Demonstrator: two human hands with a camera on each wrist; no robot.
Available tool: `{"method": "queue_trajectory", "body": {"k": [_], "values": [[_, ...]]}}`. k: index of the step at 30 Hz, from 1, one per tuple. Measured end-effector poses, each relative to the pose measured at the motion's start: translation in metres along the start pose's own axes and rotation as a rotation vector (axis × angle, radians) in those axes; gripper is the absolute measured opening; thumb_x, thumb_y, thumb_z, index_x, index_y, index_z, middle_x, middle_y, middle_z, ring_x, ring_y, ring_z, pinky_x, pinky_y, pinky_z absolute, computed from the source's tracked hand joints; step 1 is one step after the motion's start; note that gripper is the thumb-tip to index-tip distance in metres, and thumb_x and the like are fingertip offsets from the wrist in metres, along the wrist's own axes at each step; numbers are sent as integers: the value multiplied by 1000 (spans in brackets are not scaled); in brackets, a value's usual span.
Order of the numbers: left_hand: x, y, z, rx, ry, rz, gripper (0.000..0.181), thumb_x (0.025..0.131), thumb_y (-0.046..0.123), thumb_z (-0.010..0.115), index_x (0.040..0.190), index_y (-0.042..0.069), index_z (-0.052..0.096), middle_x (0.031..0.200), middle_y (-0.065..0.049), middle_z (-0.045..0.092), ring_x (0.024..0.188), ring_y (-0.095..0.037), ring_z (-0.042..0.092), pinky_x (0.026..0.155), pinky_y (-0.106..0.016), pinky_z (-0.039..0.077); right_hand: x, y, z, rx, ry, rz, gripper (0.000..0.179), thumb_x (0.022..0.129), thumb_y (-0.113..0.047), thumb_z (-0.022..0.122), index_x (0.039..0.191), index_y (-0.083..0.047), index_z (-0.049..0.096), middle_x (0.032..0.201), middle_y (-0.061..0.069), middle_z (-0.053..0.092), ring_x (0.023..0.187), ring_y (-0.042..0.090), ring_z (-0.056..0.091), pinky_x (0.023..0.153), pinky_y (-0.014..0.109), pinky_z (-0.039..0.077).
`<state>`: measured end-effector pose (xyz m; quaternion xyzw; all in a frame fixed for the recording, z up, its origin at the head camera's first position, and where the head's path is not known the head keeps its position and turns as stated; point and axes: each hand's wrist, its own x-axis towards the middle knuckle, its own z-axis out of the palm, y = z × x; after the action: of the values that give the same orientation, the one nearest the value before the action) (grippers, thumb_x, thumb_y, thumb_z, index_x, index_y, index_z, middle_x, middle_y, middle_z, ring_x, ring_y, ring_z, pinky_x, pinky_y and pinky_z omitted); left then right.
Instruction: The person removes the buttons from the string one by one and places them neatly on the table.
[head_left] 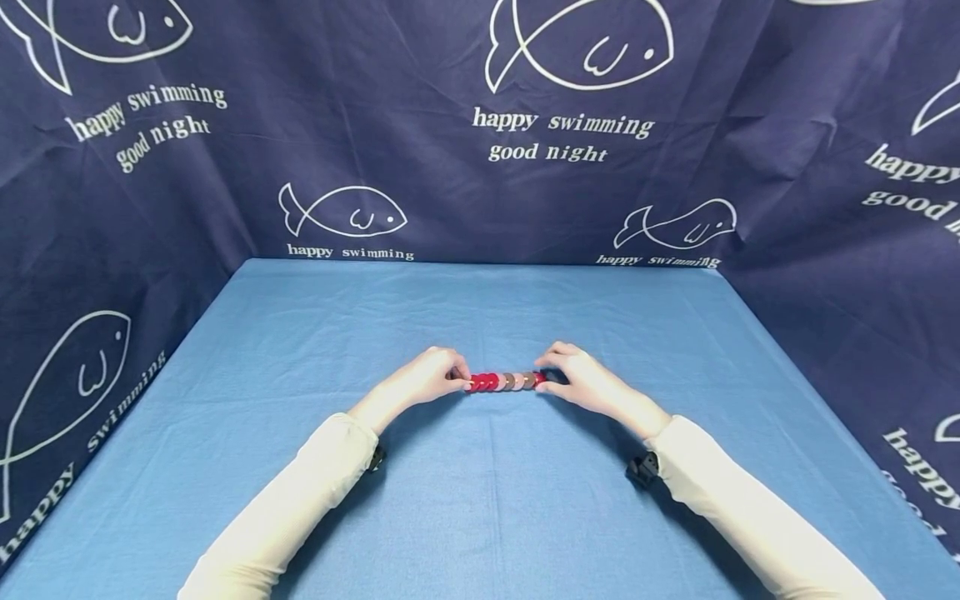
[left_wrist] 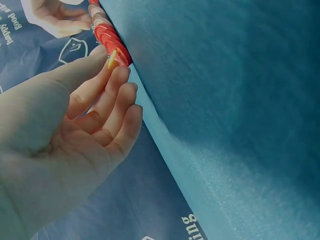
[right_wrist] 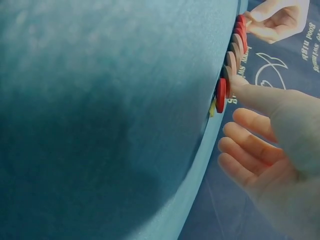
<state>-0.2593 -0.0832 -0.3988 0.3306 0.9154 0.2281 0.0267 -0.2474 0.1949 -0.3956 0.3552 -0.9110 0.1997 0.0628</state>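
We note a dark blue printed backdrop (head_left: 427, 100) standing beyond both hands, and a blue cloth (head_left: 487, 517) spread beneath them. A pale left sleeve (head_left: 300, 492) and a matching right sleeve (head_left: 735, 500) lead up to the hands, with a dark wrist device (head_left: 641, 469) showing near the right sleeve's cuff. The left hand (head_left: 427, 377) pinches one end of the work between thumb and forefinger, its remaining fingers loosely bent. The right hand (head_left: 585, 383) is set wider: its thumb touches the far end, while its fingers stand relaxed and apart from the thumb. We judge the step in hand to be the straightening of a row of discs (head_left: 508, 382), and in our view the next move calls for a firm right-hand pinch to match the left before any pull is applied. The row lies directly between the two hands, nearly straight; we cannot tell whether it rests fully on the cloth or is slightly raised. Its discs overlap, red by the left hand, then pink and brownish-grey, closing with a red end disc (right_wrist: 221, 95) just beside the right thumb. Smallest, we record a yellow tip (left_wrist: 113, 59) at the left fingertips and another yellow piece (right_wrist: 212, 108) beyond the right thumb.
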Motion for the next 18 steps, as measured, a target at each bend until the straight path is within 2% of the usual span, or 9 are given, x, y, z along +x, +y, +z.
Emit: {"method": "queue_trajectory", "body": {"k": [10, 18], "values": [[1, 1, 0, -10, -18, -27, 6, 84, 13, 68, 80, 9, 70, 79, -1, 68, 71, -8, 59, 67, -22, 48, 1, -3, 1, -28, -59, 24, 33, 80, -21, 73, 104, 0, 66, 99, 11, 61, 94, 25, 59, 84, 40, 49], [1, 2, 1, -11, -15, -39, 10, 86, 12, 66, 77, 11, 69, 77, 0, 68, 69, -7, 58, 67, -22, 47, 1, -5, 4, -58, -55, 22, 31, 80, -20, 73, 102, 1, 67, 95, 10, 61, 89, 23, 59, 81, 39, 48]]}}
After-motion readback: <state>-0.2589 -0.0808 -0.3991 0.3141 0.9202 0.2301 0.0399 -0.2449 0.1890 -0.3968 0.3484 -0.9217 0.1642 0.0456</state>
